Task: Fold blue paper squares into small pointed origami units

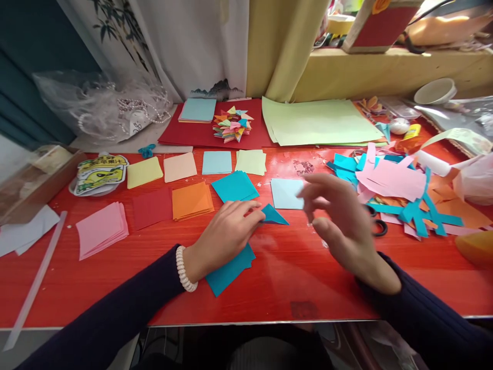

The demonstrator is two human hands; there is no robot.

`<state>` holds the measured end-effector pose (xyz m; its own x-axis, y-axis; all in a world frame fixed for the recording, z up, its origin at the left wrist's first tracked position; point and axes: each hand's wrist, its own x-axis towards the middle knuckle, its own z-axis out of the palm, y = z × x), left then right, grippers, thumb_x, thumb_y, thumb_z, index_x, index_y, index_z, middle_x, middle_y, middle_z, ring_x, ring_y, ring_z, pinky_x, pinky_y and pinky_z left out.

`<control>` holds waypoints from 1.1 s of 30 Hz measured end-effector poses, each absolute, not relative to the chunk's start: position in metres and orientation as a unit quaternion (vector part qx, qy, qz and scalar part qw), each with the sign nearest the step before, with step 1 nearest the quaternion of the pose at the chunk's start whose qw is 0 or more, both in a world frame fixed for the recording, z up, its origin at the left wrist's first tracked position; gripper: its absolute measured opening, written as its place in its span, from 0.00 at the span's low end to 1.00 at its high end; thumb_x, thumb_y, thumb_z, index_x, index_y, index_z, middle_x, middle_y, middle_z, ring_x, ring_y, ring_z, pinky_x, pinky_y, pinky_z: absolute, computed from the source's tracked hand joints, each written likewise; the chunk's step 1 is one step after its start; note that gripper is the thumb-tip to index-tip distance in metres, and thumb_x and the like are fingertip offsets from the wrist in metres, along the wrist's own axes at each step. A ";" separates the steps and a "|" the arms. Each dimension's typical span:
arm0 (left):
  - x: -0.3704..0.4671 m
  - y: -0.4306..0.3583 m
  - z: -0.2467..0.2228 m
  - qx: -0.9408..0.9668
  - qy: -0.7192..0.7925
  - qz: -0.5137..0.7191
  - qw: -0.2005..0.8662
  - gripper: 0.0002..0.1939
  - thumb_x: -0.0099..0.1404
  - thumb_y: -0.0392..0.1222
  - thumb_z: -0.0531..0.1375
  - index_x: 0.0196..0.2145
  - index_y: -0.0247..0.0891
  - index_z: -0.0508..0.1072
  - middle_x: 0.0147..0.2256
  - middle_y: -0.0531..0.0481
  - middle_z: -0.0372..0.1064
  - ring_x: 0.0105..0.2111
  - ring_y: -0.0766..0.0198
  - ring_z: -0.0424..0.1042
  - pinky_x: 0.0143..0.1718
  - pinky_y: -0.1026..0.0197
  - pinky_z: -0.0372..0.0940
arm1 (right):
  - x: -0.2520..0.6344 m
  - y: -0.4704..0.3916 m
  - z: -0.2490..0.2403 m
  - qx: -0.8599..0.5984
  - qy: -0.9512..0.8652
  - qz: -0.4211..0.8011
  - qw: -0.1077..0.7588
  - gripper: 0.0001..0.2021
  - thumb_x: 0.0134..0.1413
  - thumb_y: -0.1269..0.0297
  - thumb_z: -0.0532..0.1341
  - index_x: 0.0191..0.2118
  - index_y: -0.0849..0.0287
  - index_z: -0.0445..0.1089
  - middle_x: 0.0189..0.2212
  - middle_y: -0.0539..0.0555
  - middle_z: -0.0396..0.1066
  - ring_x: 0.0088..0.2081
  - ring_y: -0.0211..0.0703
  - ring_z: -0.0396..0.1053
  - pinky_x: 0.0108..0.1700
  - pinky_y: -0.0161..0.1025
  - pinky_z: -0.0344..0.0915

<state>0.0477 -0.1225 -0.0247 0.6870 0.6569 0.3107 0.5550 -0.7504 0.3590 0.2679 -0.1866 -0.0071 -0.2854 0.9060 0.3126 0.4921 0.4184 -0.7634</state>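
Note:
My left hand pinches one end of a small folded blue paper triangle, held low over the red table. Under that wrist lies a stack of blue paper squares, partly covered by the hand. Another blue stack rests just beyond the fingers. My right hand is raised to the right, slightly blurred, its fingers apart and curved with nothing between them. Behind its fingertips is a pale blue paper square.
Paper stacks in pink, red and orange spread leftward. A spiky folded-paper ornament stands at the back on red sheets. Paper scraps pile up at right, partly over black-handled scissors. A clear ruler-like strip overhangs the front edge.

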 end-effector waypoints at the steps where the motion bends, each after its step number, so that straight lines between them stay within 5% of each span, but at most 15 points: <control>1: 0.048 -0.123 -0.023 0.901 0.337 0.235 0.139 0.06 0.68 0.35 0.48 0.39 0.36 0.63 0.44 0.47 0.65 0.44 0.61 0.64 0.44 0.57 0.60 | 0.261 -0.161 -0.007 -0.467 -0.725 0.334 0.382 0.22 0.62 0.51 0.41 0.55 0.53 0.57 0.45 0.58 0.64 0.36 0.40 0.67 0.30 0.38 0.68; 6: 0.051 -0.124 -0.023 0.826 0.385 0.284 0.299 0.06 0.66 0.34 0.53 0.41 0.39 0.62 0.37 0.53 0.66 0.37 0.69 0.66 0.39 0.65 0.63 | 0.246 -0.124 -0.015 -0.456 -0.605 0.577 0.304 0.17 0.55 0.54 0.56 0.47 0.57 0.64 0.31 0.52 0.70 0.27 0.37 0.68 0.28 0.36 0.68; 15: 0.054 -0.126 -0.019 0.711 0.428 0.269 0.489 0.08 0.64 0.43 0.55 0.41 0.41 0.69 0.32 0.53 0.68 0.33 0.67 0.68 0.36 0.65 0.63 | 0.246 -0.134 -0.018 -0.474 -0.574 0.591 0.311 0.10 0.53 0.58 0.59 0.33 0.61 0.67 0.22 0.50 0.71 0.24 0.36 0.69 0.29 0.35 0.66; 20: 0.053 -0.125 -0.021 0.683 0.437 0.271 0.518 0.10 0.63 0.42 0.56 0.43 0.42 0.67 0.27 0.56 0.66 0.27 0.69 0.68 0.31 0.65 0.63 | 0.247 -0.134 -0.021 -0.470 -0.579 0.583 0.323 0.13 0.53 0.57 0.59 0.40 0.60 0.65 0.29 0.53 0.71 0.30 0.40 0.71 0.33 0.38 0.68; 28: 0.053 -0.124 -0.029 0.873 0.422 0.177 0.172 0.08 0.63 0.45 0.57 0.37 0.40 0.68 0.37 0.52 0.68 0.39 0.60 0.61 0.41 0.55 0.54 | 0.253 -0.138 -0.037 -0.496 -0.748 0.359 0.257 0.02 0.56 0.66 0.56 0.33 0.58 0.63 0.27 0.50 0.67 0.28 0.37 0.64 0.30 0.36 0.61; 33: 0.054 -0.125 -0.031 0.888 0.410 0.143 0.151 0.09 0.65 0.45 0.54 0.39 0.38 0.66 0.39 0.51 0.65 0.39 0.61 0.58 0.40 0.57 0.52 | 0.252 -0.142 -0.040 -0.482 -0.807 0.253 0.230 0.05 0.54 0.68 0.58 0.38 0.58 0.63 0.31 0.52 0.63 0.30 0.37 0.62 0.33 0.36 0.62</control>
<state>0.0544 -0.1248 -0.0311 0.6228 0.7713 0.1307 0.6847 -0.6183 0.3859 0.2520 -0.1416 -0.0402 -0.4301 0.8938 0.1268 0.6612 0.4075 -0.6300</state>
